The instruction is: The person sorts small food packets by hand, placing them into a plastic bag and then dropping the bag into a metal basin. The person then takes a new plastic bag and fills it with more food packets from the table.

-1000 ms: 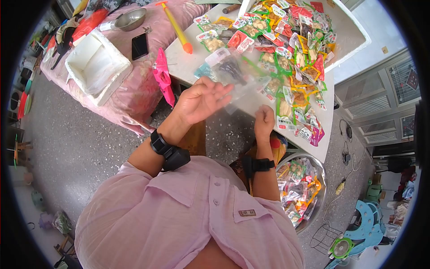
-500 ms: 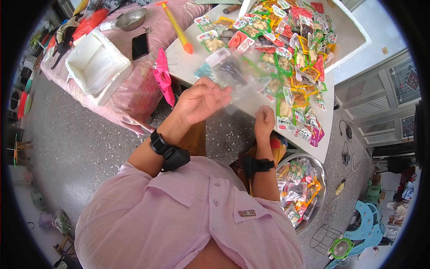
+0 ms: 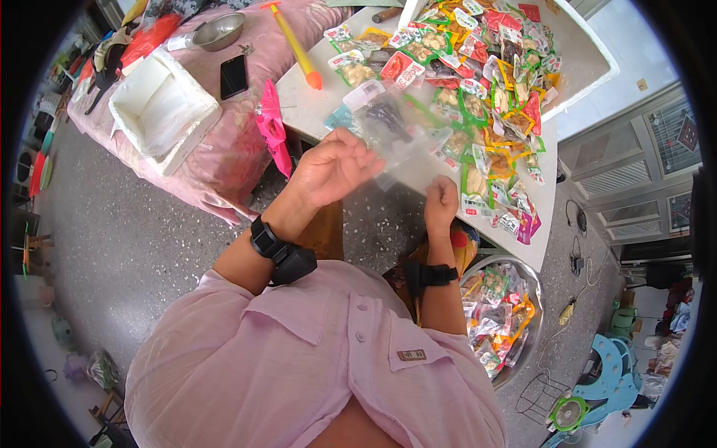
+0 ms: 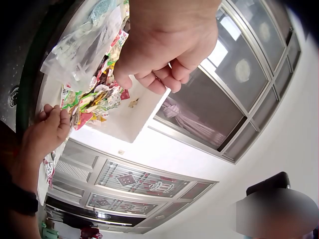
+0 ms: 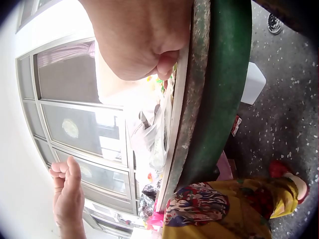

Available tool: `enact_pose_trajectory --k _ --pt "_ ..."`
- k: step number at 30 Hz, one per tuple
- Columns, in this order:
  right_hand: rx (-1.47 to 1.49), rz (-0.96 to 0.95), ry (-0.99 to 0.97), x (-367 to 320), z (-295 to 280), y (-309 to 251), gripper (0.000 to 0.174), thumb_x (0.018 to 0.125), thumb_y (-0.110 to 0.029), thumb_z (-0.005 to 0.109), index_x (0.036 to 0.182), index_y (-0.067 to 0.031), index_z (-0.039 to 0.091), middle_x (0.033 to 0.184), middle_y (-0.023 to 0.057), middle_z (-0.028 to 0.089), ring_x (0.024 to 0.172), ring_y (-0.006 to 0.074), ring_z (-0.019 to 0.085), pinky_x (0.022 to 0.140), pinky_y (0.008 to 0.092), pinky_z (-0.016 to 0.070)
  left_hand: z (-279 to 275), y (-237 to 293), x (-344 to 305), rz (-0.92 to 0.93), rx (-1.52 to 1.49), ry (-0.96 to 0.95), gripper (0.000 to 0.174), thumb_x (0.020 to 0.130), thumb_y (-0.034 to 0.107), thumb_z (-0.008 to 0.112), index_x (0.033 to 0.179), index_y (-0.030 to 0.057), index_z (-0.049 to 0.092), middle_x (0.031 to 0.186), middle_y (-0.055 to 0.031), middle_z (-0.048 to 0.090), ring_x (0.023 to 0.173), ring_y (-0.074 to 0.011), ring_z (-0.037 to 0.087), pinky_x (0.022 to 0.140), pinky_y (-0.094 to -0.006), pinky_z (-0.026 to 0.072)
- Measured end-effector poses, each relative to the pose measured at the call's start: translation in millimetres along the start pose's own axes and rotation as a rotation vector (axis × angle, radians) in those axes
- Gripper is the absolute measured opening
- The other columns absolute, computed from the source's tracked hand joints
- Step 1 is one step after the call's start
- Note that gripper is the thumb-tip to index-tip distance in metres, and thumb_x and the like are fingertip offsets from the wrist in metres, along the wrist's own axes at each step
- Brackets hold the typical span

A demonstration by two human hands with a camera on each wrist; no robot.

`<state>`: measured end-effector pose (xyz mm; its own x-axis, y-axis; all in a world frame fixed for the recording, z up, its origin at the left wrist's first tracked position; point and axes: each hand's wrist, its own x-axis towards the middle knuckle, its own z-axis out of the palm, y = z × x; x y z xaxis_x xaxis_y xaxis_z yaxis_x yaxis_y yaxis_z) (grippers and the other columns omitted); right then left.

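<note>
My left hand [image 3: 336, 168] hovers palm up before the table's near edge, fingers loosely bent and nothing in them. In the head view its fingertips overlap the edge of a clear plastic bag [image 3: 407, 149] lying on the white table [image 3: 299, 104]. Lower and to the right, my right hand [image 3: 442, 203] is at the table's edge with fingers loosely curled, holding nothing. The left wrist view shows the right hand [image 4: 50, 132] beside the heap. Small snack packets [image 3: 478, 89] in red, green and orange spread from the table into a white foam box [image 3: 590, 67].
A metal basin [image 3: 534, 313] of packets stands low at the right. On the pink-covered bed are a foam box [image 3: 202, 116], a phone [image 3: 233, 78] and a metal bowl [image 3: 218, 32]. A yellow toy-like stick [image 3: 291, 46] and pink bag [image 3: 272, 127] lie at the table's left.
</note>
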<state>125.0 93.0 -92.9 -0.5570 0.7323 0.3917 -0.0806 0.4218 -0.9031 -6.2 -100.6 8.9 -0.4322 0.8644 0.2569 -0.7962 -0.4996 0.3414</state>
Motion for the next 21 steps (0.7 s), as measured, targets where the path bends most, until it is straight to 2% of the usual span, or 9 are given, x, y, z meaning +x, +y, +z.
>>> enact_pose_trajectory --k 12,15,21 --pt "-0.003 -0.014 0.001 0 0 3 0.018 0.072 0.002 0.049 0.089 0.001 0.051 0.075 0.0049 0.052 0.064 0.0102 0.049 0.059 0.0215 0.0415 -2 1 1 0.005 0.028 -0.008 0.012 0.077 0.005 0.047 0.08 0.0099 0.057 0.076 -0.0043 0.057 0.082 -0.0182 0.053 0.093 -0.0437 0.0296" --pt "-0.027 -0.005 -0.03 0 -2 3 0.019 0.073 0.001 0.048 0.092 0.0004 0.05 0.079 0.0039 0.052 0.068 0.0096 0.049 0.061 0.0211 0.0419 -2 1 2 0.007 0.036 -0.005 0.013 0.077 0.004 0.047 0.081 0.0103 0.057 0.076 -0.0044 0.057 0.082 -0.0184 0.053 0.093 -0.0443 0.029" --pt "-0.073 -0.063 -0.01 1 -2 -13 0.016 0.072 0.001 0.049 0.087 0.0006 0.051 0.073 0.0048 0.051 0.063 0.0107 0.048 0.059 0.0219 0.0409 -2 4 3 0.013 0.036 -0.007 0.013 0.076 0.004 0.047 0.081 0.0101 0.058 0.076 -0.0042 0.057 0.082 -0.0189 0.053 0.093 -0.0447 0.0294"
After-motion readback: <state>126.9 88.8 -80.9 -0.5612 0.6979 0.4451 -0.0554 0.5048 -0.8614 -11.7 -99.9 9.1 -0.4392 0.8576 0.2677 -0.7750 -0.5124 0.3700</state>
